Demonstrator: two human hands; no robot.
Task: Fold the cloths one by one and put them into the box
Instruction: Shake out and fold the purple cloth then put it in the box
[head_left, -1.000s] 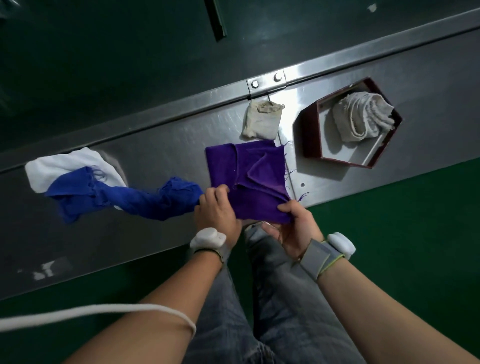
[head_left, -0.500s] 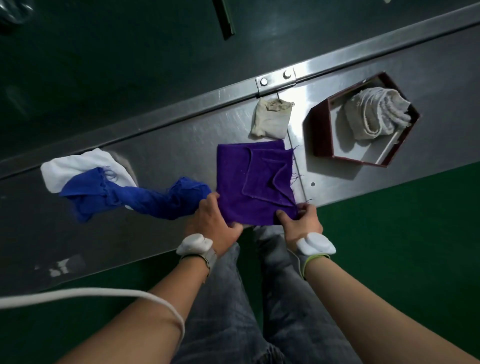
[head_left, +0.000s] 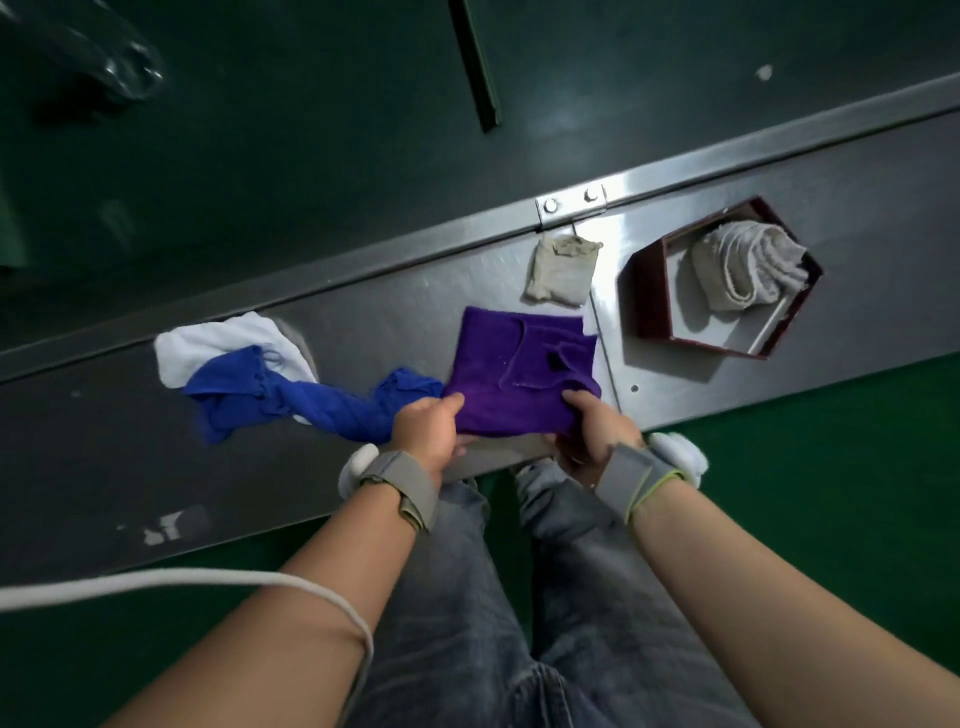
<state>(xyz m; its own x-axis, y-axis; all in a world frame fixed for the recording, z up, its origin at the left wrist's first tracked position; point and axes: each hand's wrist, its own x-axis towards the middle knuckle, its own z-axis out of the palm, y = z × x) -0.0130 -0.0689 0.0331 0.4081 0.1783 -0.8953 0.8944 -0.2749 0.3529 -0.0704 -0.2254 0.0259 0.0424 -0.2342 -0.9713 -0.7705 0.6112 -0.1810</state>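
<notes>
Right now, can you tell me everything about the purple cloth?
The purple cloth is deep violet and looks like soft towel fabric. It lies partly folded on the metal table, roughly square, with a smaller flap doubled over on top and stitched hems showing. Its near edge sits close to the table's front edge. The left hand grips its near left corner and the right hand its near right corner. The blue cloth reaches its left side; the small beige cloth lies just beyond it.
</notes>
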